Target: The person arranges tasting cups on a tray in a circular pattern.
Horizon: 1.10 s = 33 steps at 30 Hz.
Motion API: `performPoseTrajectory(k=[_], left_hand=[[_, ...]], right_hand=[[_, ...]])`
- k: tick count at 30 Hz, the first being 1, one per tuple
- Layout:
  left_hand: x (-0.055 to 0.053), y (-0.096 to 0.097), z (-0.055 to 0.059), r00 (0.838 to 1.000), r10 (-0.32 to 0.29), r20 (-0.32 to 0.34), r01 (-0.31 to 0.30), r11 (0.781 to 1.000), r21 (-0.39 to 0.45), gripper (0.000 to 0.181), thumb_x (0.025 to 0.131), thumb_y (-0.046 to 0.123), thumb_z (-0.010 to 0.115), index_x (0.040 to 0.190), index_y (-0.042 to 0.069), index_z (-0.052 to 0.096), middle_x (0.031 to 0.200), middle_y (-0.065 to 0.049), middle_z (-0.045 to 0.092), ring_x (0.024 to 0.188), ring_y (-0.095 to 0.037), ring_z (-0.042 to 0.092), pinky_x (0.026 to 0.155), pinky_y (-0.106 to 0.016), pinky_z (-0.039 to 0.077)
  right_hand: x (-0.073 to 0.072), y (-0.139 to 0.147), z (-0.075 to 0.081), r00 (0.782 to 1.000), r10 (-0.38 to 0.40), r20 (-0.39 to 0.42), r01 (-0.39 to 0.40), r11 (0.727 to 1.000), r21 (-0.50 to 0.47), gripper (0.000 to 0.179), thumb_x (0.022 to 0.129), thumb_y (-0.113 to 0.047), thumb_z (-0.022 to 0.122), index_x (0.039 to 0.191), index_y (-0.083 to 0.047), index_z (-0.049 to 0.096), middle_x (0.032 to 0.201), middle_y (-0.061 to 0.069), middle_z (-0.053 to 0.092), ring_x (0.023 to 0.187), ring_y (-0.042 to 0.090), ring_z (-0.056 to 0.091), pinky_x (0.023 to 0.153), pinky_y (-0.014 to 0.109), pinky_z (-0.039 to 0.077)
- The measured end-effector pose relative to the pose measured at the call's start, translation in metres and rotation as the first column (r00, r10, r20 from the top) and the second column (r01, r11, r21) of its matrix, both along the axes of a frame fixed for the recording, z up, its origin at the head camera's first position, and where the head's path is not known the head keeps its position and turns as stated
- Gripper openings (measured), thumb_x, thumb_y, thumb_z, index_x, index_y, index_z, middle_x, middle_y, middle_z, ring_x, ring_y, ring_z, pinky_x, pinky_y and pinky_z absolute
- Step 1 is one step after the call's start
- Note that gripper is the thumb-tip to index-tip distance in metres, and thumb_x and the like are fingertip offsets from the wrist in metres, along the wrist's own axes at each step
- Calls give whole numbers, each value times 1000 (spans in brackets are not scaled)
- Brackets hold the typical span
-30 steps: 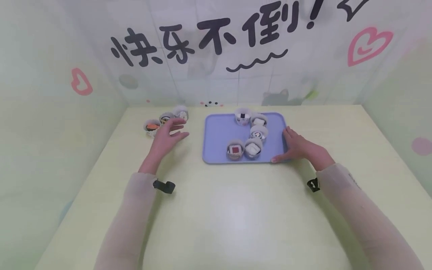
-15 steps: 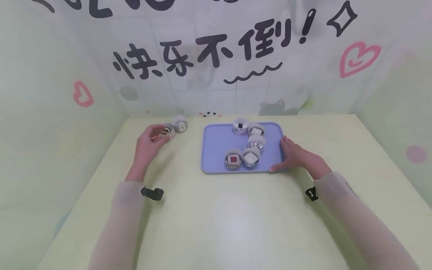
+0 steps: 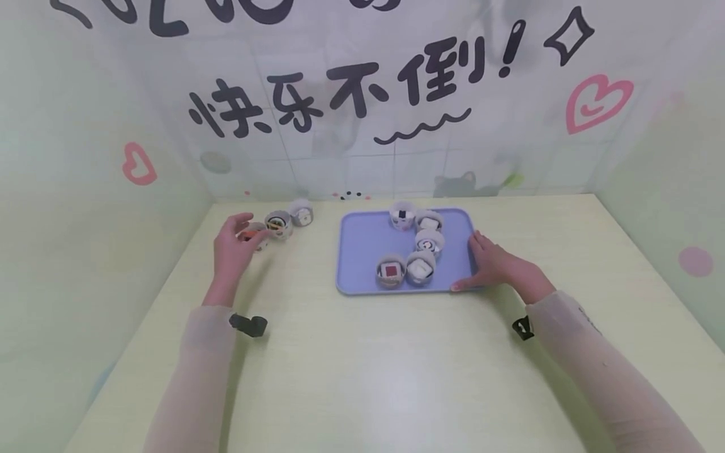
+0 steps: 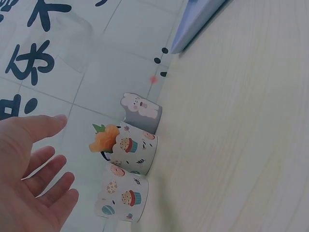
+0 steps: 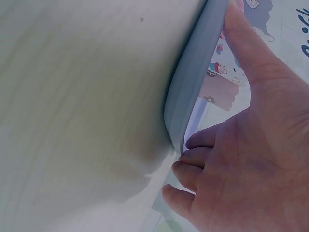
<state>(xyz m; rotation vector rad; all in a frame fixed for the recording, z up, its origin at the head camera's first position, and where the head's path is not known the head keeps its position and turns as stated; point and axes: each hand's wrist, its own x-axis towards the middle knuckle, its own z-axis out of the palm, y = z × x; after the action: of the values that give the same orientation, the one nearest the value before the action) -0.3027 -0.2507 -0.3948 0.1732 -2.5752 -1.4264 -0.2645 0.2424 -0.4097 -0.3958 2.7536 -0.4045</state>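
Note:
At the left, my left hand point(image 3: 232, 248) hovers over a paper baking cup point(image 3: 260, 237) with an orange-topped piece. Its fingers are spread around nothing, and the left wrist view shows it apart from the patterned cups. Next to that cup stands a middle cup point(image 4: 133, 150) with an orange piece and green tip, then a grey cup point(image 4: 142, 113) with an animal face. My right hand point(image 3: 498, 264) holds the right front corner of the blue tray point(image 3: 357, 251). In the right wrist view, its thumb lies along the rim and its bent fingers point(image 5: 200, 137) touch the edge.
Several paper cups with sushi-like pieces form a bent row on the tray, from a back cup point(image 3: 402, 216) to a front cup point(image 3: 391, 272). The pale wooden table point(image 3: 362, 365) ends at a printed backdrop point(image 3: 362, 176) with side panels.
My left hand has moved left and forward past the farther cups to the nearest left cup. My right hand stays on the tray corner. The head view has tilted upward.

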Motion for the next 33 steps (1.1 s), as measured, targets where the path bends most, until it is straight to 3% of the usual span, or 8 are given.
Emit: performPoseTrajectory(k=[8,18,25,33], left_hand=[[-4,-7,-6,998,55,-2,-55,998,-27,61,95,27,67,148,7,42,156,-16,40,147,-36,34,122,-50,32],[-10,-13,-16,995,84,62,-83,996,-22,75,95,30,68,156,12,29,163,-17,24,150,-38,26,120,-55,33],[-15,-15,-25,989,93,112,-94,996,4,85,93,34,68,159,11,20,166,-14,20,153,-33,23,122,-51,32],[-18,-16,-29,976,117,183,-132,988,74,88,93,32,69,159,10,16,166,-13,22,151,-33,28,120,-45,37]], right_hand=[[0,1,-1,1000,1,5,-1,1000,6,131,76,-59,79,149,21,6,157,44,5,147,57,10,122,62,19],[-3,0,-2,1000,-4,14,4,1000,16,131,76,-61,78,149,21,5,157,43,4,147,57,9,122,63,18],[-2,0,-1,1000,-8,19,8,1000,13,131,77,-60,78,149,21,5,157,43,4,147,57,9,122,63,17],[0,-1,1,1000,-11,18,11,1000,10,131,77,-60,78,150,20,5,157,43,4,147,56,9,122,63,17]])
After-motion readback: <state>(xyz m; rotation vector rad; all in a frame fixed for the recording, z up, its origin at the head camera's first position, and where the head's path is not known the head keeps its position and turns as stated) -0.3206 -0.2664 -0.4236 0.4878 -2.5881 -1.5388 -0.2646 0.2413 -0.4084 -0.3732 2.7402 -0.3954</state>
